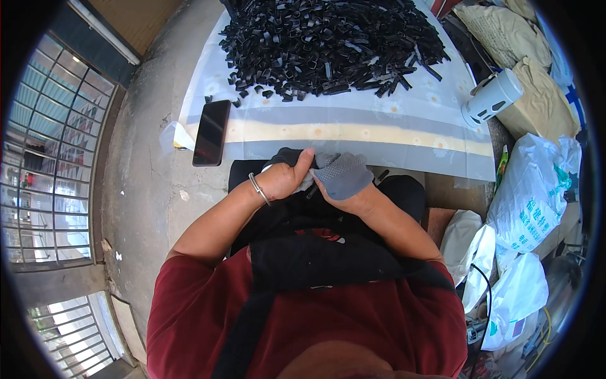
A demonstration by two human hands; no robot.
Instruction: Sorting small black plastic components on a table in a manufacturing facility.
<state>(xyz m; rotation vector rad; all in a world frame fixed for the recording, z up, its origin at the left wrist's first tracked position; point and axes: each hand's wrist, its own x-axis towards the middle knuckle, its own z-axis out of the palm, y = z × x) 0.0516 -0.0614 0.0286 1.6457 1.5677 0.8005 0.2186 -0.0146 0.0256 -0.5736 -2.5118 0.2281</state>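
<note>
My left hand [285,182] is bare at the thumb and the back, with a metal bangle [259,189] at its wrist. Its fingers close round grey glove fabric [305,184] beside my right hand [349,201]. A grey glove [344,172] with a dotted grip surface covers most of the right hand, hiding its fingers. Darker glove cloth [285,155] shows at the far side of the left hand. Both hands meet above my lap, just short of the table's near edge.
Small black strip-like pieces [328,50] lie heaped on the flower-patterned tablecloth [394,132]. A dark phone [212,132] rests at the table's left corner. On the right are a pale bottle [492,98], plastic bags [527,196] and sacks [536,95]. A barred window [57,151] stands left.
</note>
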